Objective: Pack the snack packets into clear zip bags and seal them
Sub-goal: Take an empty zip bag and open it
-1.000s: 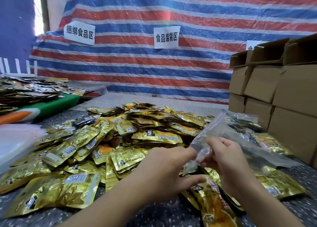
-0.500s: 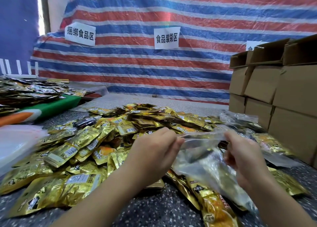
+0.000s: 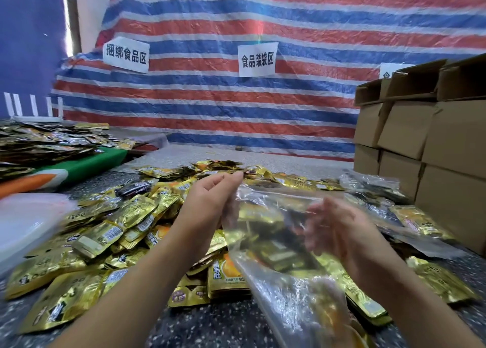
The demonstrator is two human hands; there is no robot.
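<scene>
So both hands are on a clear zip bag (image 3: 276, 242): left hand (image 3: 210, 203) pinching its top corner, right hand (image 3: 339, 232) gripping the other side, over gold snack packets (image 3: 118, 229) on the worktop (image 3: 210, 326).

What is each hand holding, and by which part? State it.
Both hands hold one clear zip bag: the left hand pinches its top left corner, and the right hand is at its right side, the grip blurred.
</scene>
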